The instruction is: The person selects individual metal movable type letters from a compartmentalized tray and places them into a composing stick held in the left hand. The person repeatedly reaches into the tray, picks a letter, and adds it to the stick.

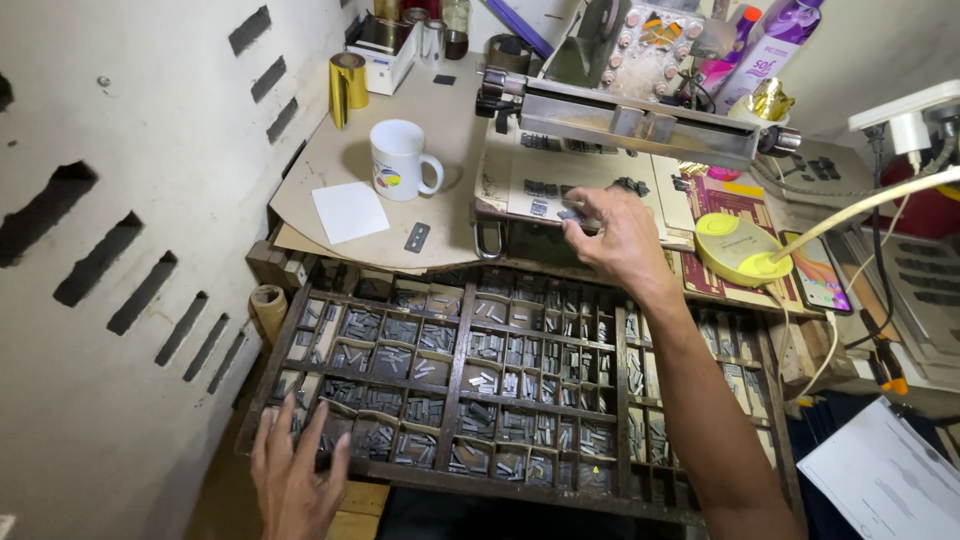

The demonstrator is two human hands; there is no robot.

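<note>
A wooden type case (460,340) with many small compartments of grey metal type pieces lies in front of me. My left hand (295,475) rests with fingers spread on the case's near left corner, holding nothing. My right hand (620,235) reaches over the far edge of the case to a flat board (520,190) carrying rows of set type. Its fingertips pinch a small grey metal type piece (572,213) just above the board.
A white mug (398,158), a white paper square (350,212), a small blade (417,237) and a gold foil roll (348,85) sit on a cardboard top at left. A metal press bar (630,120), yellow lamp base (735,250) and phone (818,275) lie right.
</note>
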